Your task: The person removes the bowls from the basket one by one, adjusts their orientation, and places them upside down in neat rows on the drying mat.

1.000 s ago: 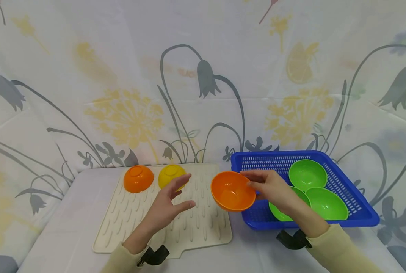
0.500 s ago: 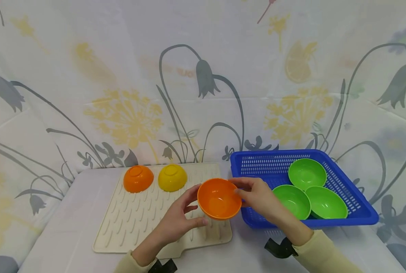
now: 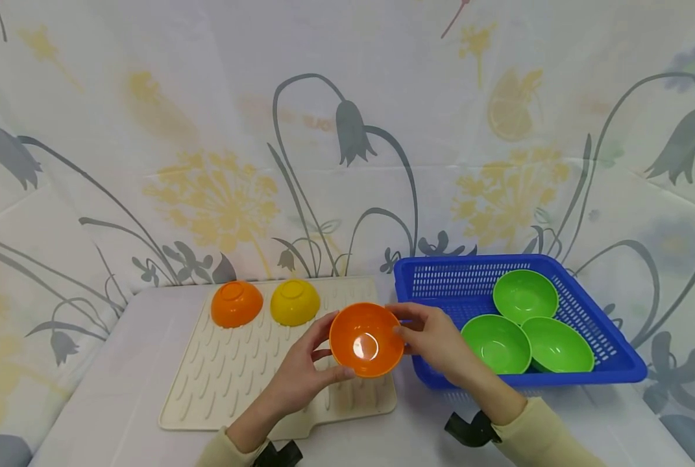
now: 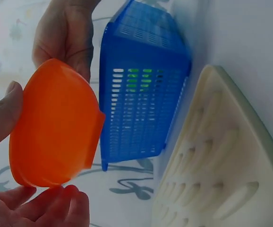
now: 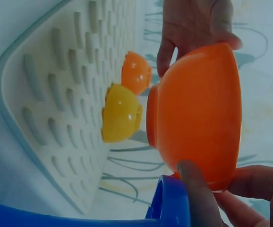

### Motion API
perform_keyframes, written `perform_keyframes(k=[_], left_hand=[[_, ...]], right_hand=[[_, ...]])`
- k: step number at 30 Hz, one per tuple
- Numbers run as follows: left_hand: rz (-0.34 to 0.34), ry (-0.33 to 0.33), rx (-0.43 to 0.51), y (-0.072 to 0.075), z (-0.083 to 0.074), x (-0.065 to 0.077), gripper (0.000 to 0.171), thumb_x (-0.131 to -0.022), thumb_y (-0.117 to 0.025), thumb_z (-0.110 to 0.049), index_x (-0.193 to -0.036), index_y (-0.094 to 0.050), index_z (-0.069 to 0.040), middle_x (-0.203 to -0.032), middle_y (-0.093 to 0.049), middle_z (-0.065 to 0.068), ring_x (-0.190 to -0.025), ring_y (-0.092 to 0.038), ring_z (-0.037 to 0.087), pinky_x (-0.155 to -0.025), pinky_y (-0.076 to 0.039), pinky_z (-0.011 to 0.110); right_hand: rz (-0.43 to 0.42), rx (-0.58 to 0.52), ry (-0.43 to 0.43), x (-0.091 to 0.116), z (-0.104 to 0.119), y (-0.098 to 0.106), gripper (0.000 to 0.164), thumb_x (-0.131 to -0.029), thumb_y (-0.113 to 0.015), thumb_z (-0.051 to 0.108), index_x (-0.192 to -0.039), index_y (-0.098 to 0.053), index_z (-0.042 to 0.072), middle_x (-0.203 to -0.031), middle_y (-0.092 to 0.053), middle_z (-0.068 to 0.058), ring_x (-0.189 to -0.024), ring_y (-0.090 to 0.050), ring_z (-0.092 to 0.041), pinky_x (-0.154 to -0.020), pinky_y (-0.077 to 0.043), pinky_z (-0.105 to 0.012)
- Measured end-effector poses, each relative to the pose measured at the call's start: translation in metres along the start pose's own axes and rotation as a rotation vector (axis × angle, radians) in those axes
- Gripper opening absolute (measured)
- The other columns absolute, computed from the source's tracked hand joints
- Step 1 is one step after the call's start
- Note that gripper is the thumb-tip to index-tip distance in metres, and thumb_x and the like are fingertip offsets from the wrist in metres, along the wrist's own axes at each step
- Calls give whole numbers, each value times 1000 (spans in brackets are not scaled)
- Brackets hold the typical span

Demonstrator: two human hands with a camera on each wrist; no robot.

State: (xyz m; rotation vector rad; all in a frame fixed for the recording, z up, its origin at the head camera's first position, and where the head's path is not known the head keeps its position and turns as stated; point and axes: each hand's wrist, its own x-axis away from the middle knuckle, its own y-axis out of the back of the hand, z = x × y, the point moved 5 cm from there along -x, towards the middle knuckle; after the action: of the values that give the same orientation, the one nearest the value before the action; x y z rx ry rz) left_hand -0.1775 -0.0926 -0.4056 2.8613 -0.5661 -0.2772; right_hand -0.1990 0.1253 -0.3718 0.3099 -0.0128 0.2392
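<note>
glossy round orange bowl shifted leftward, left hand and right hand gripping curved sides.

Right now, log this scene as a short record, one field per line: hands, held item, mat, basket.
left hand: left hand holds one side of the held orange bowl
right hand: right hand holds the opposite side
held item: one orange bowl, open side up, raised clear of the mat
mat: beige, ridged; overturned orange bowl and overturned yellow bowl side by side near its far edge, orange on the left
basket: blue basket, right of the mat, slotted sides, three green bowls inside, open sides up
</note>
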Motion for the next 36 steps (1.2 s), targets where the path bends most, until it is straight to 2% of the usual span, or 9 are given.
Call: perform_keyframes(k=[8,14,22,27,32,36], left_hand=[[-11,27,7,5,6,0,85,-83,-83,-25,-153,-36,-19,-149,-47,-3,-135,-44,23,-104,-45,46],[-19,52,45,11,14,-2,85,-82,-84,-20,-153,-36,-13,-149,-48,6,-133,-47,29,-103,-47,46],[12,73,170,15,22,-5,76,-85,-80,-13,-148,-39,-7,-140,-56,16,-122,-58,31,-95,-53,33],[20,59,225,15,21,-5,73,-84,-80,-9,-146,-42,-4,-135,-58,19,-114,-62,31,-91,-55,31],[10,21,219,16,18,-4,67,-84,-80,-10,-142,-47,-3,-136,-56,18,-117,-59,31,-91,-55,30],[2,-3,212,18,17,-3,63,-85,-79,-8,-141,-50,-5,-137,-55,17,-117,-57,34,-90,-55,31]], right_hand=[[-6,-17,4,2,-2,-3,43,-94,-63,2,-137,-59,4,-132,-61,-17,-110,-65,-32,-77,-60,-37],[-3,-65,13,2,-5,-5,46,-93,-62,-3,-138,-58,6,-133,-60,-15,-116,-62,-35,-80,-59,-39],[-1,-138,87,7,-2,-7,46,-91,-62,-7,-136,-57,3,-135,-55,-17,-124,-54,-38,-84,-58,-39],[1,-178,105,7,-2,-7,42,-90,-62,-8,-131,-58,2,-134,-56,-17,-126,-53,-37,-88,-57,-40],[13,-208,93,6,-3,-7,40,-91,-62,-9,-129,-56,1,-132,-56,-17,-125,-53,-36,-91,-55,-42],[15,-176,87,6,-4,-7,39,-92,-63,-6,-130,-56,2,-132,-56,-16,-124,-54,-35,-95,-53,-42]])
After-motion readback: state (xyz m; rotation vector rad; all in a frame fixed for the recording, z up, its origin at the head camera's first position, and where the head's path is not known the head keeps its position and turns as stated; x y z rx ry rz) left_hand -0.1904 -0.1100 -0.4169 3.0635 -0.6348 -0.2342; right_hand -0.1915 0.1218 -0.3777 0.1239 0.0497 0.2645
